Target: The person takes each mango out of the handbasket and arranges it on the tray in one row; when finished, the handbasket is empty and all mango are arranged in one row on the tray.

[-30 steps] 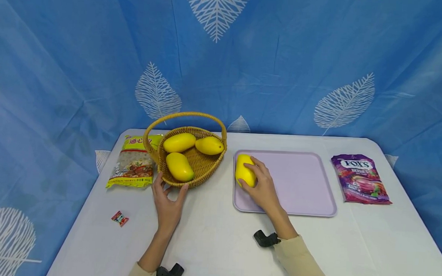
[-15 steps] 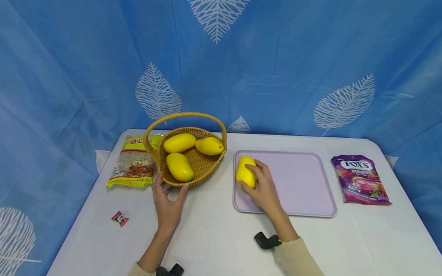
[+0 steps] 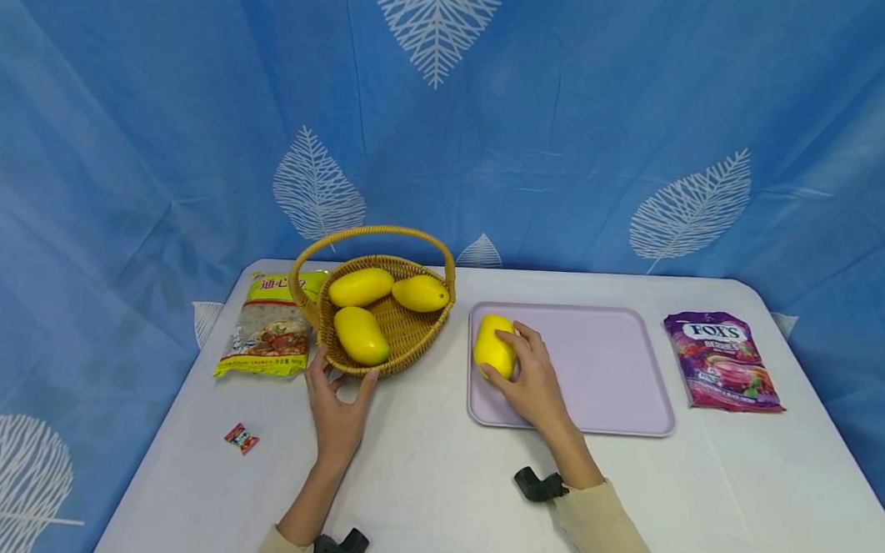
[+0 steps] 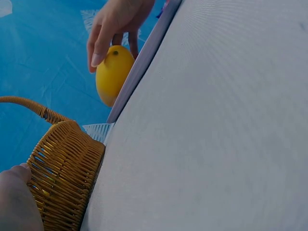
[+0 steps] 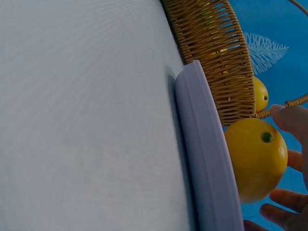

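My left hand [image 3: 337, 417] holds the near side of a wicker basket [image 3: 408, 354], its thumb and fingers spread along the outer wall. Inside the basket lie a mango [image 3: 361, 287] at the back left, another mango [image 3: 421, 293] at the right, and a green-tipped mango [image 3: 362, 336] in front. My right hand [image 3: 535, 381] has its thumb and fingers around a single mango [image 3: 493, 346] at the left end of a lilac tray [image 3: 603, 368]. In the right wrist view this mango [image 5: 255, 159] sits low behind the tray's rim [image 5: 207, 149].
A yellow food bag [image 3: 267, 326] lies left of the basket, partly behind it. Nearer the front is a small wrapped candy [image 3: 242, 438]. Right of the tray is a purple Fox's candy bag [image 3: 723, 361]. A blue leaf-patterned curtain [image 3: 555, 132] hangs behind the white table [image 3: 431, 493].
The mango in my right hand has shifted very slightly right and towards me over the tray. My left hand and the basket stay in place.
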`<act>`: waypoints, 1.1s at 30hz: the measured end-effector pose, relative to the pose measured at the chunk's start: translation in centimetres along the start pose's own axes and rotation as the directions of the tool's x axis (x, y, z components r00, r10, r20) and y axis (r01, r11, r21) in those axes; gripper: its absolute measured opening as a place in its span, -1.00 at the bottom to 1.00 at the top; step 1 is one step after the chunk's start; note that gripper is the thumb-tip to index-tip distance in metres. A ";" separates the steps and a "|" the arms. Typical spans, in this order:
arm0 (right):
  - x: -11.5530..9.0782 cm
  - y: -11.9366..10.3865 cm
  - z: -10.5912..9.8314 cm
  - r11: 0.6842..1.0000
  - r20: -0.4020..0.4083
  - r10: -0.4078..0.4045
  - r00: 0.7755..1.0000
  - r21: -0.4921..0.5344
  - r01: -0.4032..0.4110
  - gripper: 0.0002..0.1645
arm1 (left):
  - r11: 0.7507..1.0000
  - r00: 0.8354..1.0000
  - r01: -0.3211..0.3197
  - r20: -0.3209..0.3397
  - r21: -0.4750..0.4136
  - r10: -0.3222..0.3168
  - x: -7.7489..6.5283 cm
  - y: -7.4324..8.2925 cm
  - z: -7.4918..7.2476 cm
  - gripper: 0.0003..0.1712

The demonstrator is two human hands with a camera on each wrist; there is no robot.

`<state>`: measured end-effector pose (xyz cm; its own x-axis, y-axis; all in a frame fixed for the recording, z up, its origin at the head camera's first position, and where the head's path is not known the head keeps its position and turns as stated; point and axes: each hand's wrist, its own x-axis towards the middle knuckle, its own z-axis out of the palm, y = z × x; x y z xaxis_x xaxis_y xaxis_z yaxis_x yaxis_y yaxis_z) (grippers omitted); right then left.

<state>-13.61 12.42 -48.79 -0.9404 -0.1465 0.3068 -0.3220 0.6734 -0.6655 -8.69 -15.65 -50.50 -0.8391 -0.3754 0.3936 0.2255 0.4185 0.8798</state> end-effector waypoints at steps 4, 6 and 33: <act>0.2 -0.6 -0.3 0.998 -0.036 -0.058 0.998 -0.016 0.057 -0.33 | 0.999 1.000 -0.022 -0.001 -0.024 0.022 0.0 1.8 -0.2 -0.12; 0.5 -1.1 -0.5 0.995 -0.056 -0.100 0.993 -0.004 0.100 -0.34 | 0.999 1.000 -0.025 0.003 -0.023 0.025 0.0 2.7 -0.4 -0.13; 7.0 -9.2 5.3 0.918 0.277 -0.393 0.877 0.168 0.358 -0.40 | 0.999 1.000 -0.027 0.002 -0.046 0.028 0.0 2.6 -0.3 -0.14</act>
<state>-17.82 1.40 -44.09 -0.7285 -0.5934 0.3422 -0.6509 0.4442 -0.6156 -7.89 -14.83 -48.13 -0.8337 -0.3619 0.4172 0.2712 0.3899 0.8800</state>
